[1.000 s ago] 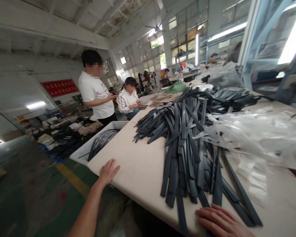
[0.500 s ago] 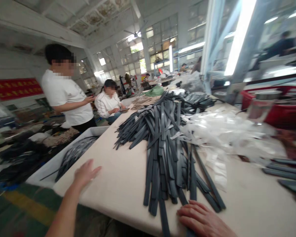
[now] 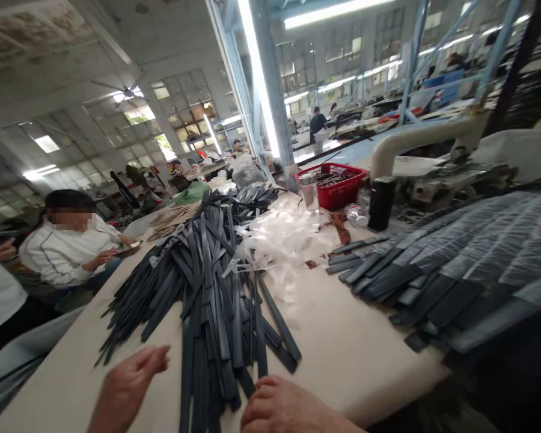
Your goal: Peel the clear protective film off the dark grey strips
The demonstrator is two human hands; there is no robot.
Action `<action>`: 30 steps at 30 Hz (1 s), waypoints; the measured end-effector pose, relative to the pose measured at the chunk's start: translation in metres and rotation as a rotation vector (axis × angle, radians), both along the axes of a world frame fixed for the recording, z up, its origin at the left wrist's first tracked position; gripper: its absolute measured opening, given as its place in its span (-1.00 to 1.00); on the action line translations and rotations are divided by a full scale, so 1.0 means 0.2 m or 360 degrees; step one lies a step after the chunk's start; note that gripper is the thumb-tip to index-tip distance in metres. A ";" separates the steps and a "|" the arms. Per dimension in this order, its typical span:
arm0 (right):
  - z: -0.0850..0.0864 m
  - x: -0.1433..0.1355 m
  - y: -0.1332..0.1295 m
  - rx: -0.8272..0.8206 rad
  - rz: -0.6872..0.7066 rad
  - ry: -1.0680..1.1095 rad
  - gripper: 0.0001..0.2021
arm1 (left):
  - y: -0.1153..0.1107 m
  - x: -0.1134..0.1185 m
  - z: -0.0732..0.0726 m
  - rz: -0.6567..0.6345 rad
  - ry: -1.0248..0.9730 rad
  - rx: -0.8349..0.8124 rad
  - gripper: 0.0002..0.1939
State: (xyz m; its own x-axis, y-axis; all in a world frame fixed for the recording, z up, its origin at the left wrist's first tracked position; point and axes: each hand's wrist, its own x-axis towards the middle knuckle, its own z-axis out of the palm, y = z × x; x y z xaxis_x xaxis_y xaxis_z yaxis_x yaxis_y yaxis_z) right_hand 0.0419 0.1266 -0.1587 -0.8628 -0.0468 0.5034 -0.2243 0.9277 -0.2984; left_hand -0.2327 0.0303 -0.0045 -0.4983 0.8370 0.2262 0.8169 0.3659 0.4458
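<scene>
Over the pale tabletop, left of the strip pile, my left hand (image 3: 128, 385) has its thumb and fingers pressed together, with nothing visible in them. At the near end of the pile my right hand (image 3: 293, 409) is curled, knuckles up, over the tip of a dark strip (image 3: 247, 383); its fingertips are partly hidden. The pile of long, flat, dark grey strips (image 3: 207, 300) fans out toward me, some ends reaching the bottom of the picture. Translucent white plastic film (image 3: 279, 234) lies against the pile's right side.
More dark strips, partly wrapped in clear film (image 3: 460, 258), are spread at the right. Behind the loose film stand a red basket (image 3: 340, 186), a clear jar (image 3: 309, 189) and a black cylinder (image 3: 382, 204). A seated person (image 3: 72, 246) is at the table's left side.
The view has swung right, showing the wrapped strips at the right. My left hand has gone from spread fingers to closed and is nearer the pile. My right hand's fingers are more curled.
</scene>
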 end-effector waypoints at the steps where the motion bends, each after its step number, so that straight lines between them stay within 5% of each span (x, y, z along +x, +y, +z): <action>1: -0.02 -0.01 0.00 0.0021 0.0001 0.0011 -0.86 | 0.10 0.14 -0.02 -0.0235 -0.0116 -0.0086 -0.59; 5: -0.09 -0.04 0.01 0.0154 -0.0014 0.0028 -0.89 | 0.52 0.64 -0.13 -0.1036 0.0001 -0.0187 -0.79; 9: -0.13 -0.08 0.01 0.0206 -0.0060 0.0037 -0.91 | 0.75 0.83 -0.24 -0.1388 0.0043 -0.0233 -0.61; 15: -0.17 -0.16 0.02 0.0203 -0.0053 0.0041 -0.88 | 0.80 0.85 -0.26 -0.1390 -0.0189 -0.0155 -0.85; 20: -0.12 -0.14 0.02 0.0102 -0.0080 0.0099 -0.88 | 0.85 0.81 -0.16 -0.1094 -0.0441 0.0094 -0.83; 23: 0.06 0.03 0.02 -0.0553 -0.0076 0.0299 -0.72 | 0.88 0.72 -0.02 -0.0704 -0.0569 0.0448 -0.67; 26: 0.28 0.27 0.06 -0.1882 -0.0117 0.0591 -0.59 | 0.78 0.69 0.12 -0.0474 -0.0618 0.0757 -0.64; 30: 0.43 0.50 0.16 -0.2641 0.0052 0.0735 -0.52 | 0.51 0.79 0.15 -0.0795 0.0025 0.0951 -0.86</action>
State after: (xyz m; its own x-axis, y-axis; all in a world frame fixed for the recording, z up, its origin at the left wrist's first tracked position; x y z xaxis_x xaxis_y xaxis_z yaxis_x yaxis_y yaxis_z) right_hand 0.1428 0.1591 -0.0724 -0.6537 0.7256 0.2150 -0.5716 -0.2872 -0.7686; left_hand -0.0745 0.1319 0.0262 -0.0871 0.6951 0.7136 0.8295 -0.3461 0.4383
